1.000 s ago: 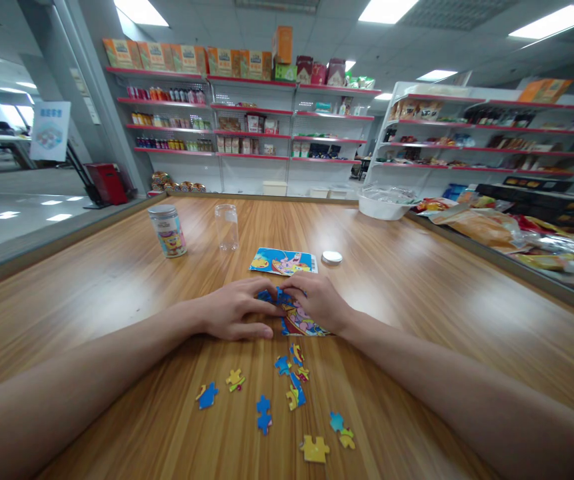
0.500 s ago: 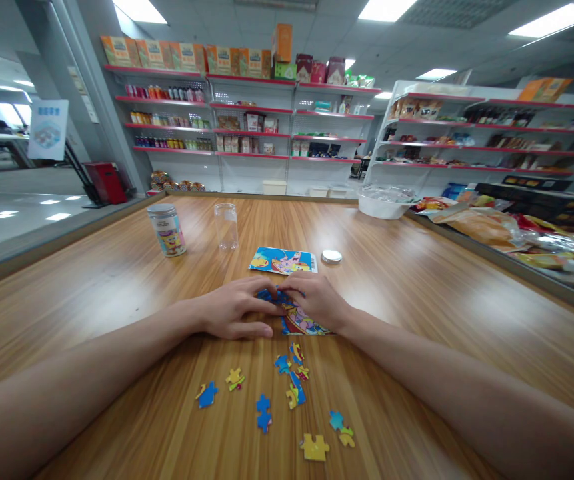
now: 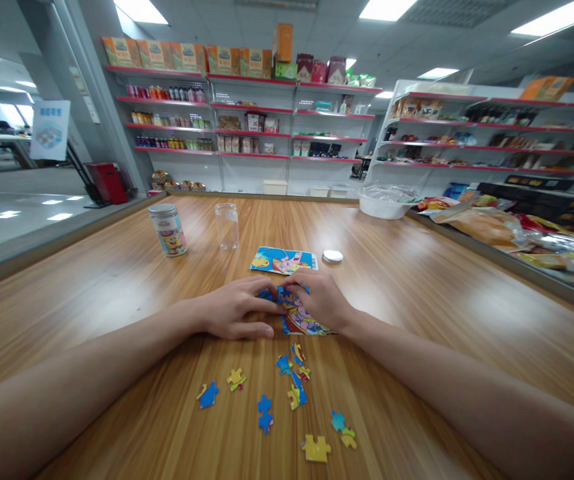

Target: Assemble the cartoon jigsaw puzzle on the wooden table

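A partly joined jigsaw puzzle (image 3: 303,319) with a colourful cartoon picture lies on the wooden table. My left hand (image 3: 239,308) rests at its left side, fingers stretched and spread, fingertips touching its edge. From the right, my right hand (image 3: 319,297) reaches over the puzzle, its fingers pinched at a blue puzzle piece (image 3: 283,293) along the upper left part; the fingers partly cover it. Loose pieces lie nearer to me, among them a blue one (image 3: 265,413), a yellow one (image 3: 316,449) and another yellow one (image 3: 236,379). Just beyond my hands is a printed picture card (image 3: 281,260).
Farther back stand a cartoon-labelled can (image 3: 167,230) and a clear plastic jar (image 3: 227,227). A round silver lid (image 3: 333,257) lies right of the card. A white bowl (image 3: 384,203) sits at the far edge, and packaged snacks (image 3: 487,223) are heaped beyond the right edge.
My right hand's fingers have shifted slightly over the puzzle, showing a little more of its blue part. My left hand and the loose pieces stay in place.
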Tool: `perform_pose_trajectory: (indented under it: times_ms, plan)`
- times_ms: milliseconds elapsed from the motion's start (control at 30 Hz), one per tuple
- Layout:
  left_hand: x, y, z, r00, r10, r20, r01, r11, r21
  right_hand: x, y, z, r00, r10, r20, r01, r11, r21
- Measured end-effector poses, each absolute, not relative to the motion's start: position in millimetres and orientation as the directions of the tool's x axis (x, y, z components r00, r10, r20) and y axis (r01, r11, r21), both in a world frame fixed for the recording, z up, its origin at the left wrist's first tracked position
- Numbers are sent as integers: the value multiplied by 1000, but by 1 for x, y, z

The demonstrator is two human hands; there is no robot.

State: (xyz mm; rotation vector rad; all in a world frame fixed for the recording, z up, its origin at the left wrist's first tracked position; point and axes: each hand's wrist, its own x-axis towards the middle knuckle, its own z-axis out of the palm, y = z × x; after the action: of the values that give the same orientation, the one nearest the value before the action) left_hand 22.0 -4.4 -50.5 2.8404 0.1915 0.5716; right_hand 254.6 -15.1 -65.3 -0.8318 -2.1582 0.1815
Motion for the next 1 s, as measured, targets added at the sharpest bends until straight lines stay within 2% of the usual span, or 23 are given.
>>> perform_pose_trajectory:
  times_ms: [500,733,1000]
  plan:
    - [22,-5,-51,916,174,362,81,-963,256,253,-15,-68,-506,648,569,566,748,-347]
    - [23,-5,-50,916,178,360,83,-961,263,262,-13,-70,-521,550,653,540,805,-247]
    - [22,-4,-51,919,178,353,84,-960,266,265,-11,-72,-538,606,586,586,769,-256]
